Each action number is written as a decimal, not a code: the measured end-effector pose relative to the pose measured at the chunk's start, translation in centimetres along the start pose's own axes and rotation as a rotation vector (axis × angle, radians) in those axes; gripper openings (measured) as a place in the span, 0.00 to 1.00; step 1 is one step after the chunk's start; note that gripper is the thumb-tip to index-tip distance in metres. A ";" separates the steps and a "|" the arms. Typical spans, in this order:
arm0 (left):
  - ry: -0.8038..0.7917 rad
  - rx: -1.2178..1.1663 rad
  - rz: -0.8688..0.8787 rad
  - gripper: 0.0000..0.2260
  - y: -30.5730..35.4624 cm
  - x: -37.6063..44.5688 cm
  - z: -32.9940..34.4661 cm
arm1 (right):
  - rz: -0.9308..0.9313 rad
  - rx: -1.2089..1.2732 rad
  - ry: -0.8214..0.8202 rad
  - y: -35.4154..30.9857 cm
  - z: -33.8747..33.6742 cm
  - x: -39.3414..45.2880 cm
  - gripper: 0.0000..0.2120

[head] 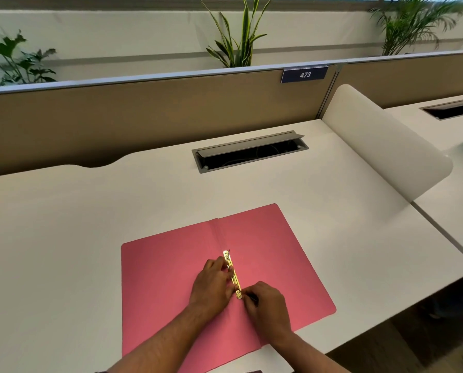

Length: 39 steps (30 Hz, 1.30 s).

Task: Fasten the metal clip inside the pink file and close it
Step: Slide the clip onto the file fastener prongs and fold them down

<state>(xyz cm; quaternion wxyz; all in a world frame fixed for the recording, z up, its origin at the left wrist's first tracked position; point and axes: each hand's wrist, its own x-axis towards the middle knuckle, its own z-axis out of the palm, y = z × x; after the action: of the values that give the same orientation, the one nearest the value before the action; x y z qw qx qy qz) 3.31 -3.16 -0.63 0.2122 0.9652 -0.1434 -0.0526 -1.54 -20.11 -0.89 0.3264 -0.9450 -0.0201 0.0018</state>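
Note:
The pink file (165, 270) lies open and flat on the white desk, both covers spread. A thin gold metal clip (232, 270) runs along the fold near the middle, with a dark prong standing up at its far end. My left hand (211, 285) rests on the left cover with its fingertips pressing on the middle of the clip. My right hand (265, 302) is at the clip's near end, thumb and forefinger pinched on a thin prong there.
The white desk (63, 238) reaches to a tan partition with a blue "473" label (304, 74). An open grey cable tray (249, 152) sits behind the file. A white divider panel (386, 146) stands at the right. Plants line the wall behind.

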 end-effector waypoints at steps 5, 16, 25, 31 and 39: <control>-0.021 0.034 0.001 0.16 0.3 0.1 -0.2 | -0.084 -0.033 -0.033 -0.1 0.1 -0.4 0.08; -0.052 0.084 -0.039 0.20 0.9 0.3 -0.8 | -0.179 -0.062 -0.097 0.4 -0.8 -0.2 0.10; -0.062 0.107 -0.044 0.19 1.0 0.5 -1.0 | -0.138 -0.040 -0.098 0.2 -0.4 -0.5 0.11; -0.055 0.118 -0.027 0.19 0.7 0.5 -0.7 | -0.105 -0.043 -0.112 -0.2 0.5 -0.8 0.11; -0.039 0.107 0.002 0.15 0.4 0.0 -0.2 | -0.029 -0.041 -0.080 0.5 0.4 -1.0 0.08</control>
<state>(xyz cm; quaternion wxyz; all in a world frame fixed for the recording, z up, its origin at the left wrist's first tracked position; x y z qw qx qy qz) 3.24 -3.45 -0.28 0.1577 0.9738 -0.1510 -0.0635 -2.57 -20.30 -1.55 0.3058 -0.9503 -0.0471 0.0347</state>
